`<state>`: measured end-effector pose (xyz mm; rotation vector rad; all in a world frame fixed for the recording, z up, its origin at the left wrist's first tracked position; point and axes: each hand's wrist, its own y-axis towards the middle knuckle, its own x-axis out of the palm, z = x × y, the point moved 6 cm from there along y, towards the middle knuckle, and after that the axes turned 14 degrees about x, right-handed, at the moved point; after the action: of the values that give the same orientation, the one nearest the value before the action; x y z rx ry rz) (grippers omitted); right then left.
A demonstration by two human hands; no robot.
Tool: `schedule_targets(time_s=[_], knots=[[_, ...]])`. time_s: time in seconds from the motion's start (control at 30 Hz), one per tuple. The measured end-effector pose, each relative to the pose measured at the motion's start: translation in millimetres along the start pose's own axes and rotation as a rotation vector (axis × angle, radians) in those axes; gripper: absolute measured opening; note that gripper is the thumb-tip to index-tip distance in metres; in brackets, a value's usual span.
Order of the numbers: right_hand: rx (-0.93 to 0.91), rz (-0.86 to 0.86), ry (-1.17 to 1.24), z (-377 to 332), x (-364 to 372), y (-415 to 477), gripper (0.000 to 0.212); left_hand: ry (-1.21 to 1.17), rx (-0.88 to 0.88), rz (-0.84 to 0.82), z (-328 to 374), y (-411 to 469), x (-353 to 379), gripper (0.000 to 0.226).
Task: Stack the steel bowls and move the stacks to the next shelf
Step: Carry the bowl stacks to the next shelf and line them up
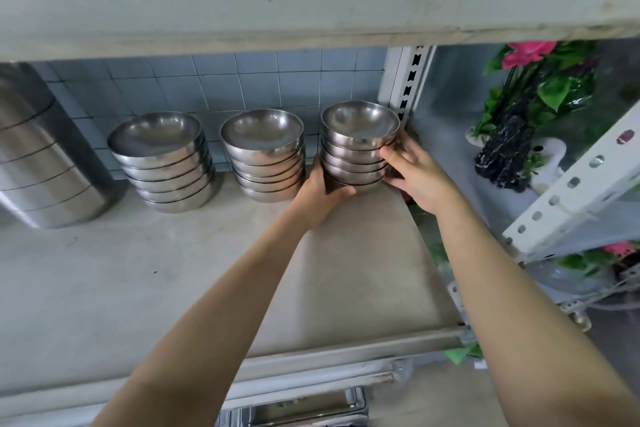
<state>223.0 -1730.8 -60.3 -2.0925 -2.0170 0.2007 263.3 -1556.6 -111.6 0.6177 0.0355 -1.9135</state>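
Stacks of steel bowls (266, 156): three on shelf (138, 270) | hands: left hand (320, 198) and right hand (415, 177) clasp rightmost stack (356, 149)

Both bare arms are stretched forward, nearly straight. The left forearm comes in from 7 o'clock and the right from 5 o'clock, converging toward 12 o'clock. The left hand (322, 196) cups the lower left side of a stack of steel bowls (358, 144), its thumb curled across the front. The right hand (417, 180) grips the stack's right side with its fingers spread and curved.
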Motion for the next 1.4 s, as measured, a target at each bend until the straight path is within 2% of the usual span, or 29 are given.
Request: schedule_targets(time_s=[0.13,0.27,0.4,0.6,0.8,0.93,1.13,1.27,1.4], knots=[[-0.003,0.008,-0.024,1,4,-3,0.029,0.038,-0.028,-0.002,1,-2,0,0.1],[-0.101,0.013,-0.05,-2,4,-7,0.05,-0.003,0.012,0.078,12,-5,1,0.114],[-0.159,0.071,-0.127,-13,-1,-2,0.067,-0.052,0.112,0.141,31,0,-3,0.105],[-0.16,0.142,-0.195,-13,-4,-2,0.042,-0.054,0.122,0.183,31,2,-4,0.091],[-0.146,0.158,-0.198,-11,-6,-2,0.041,-0.033,0.102,0.202,28,2,-2,0.092],[-0.154,0.14,-0.212,-11,-3,-6,0.029,-0.039,0.085,0.211,27,1,-1,0.091],[-0.144,0.114,-0.192,-19,-2,-10,0.062,-0.018,0.084,0.204,32,1,-4,0.085],[-0.138,0.095,-0.217,-22,-4,-7,0.058,-0.022,0.064,0.209,38,1,-5,0.076],[-0.126,0.057,-0.213,-22,-5,-7,0.058,0.003,0.041,0.2,41,0,-4,0.076]])
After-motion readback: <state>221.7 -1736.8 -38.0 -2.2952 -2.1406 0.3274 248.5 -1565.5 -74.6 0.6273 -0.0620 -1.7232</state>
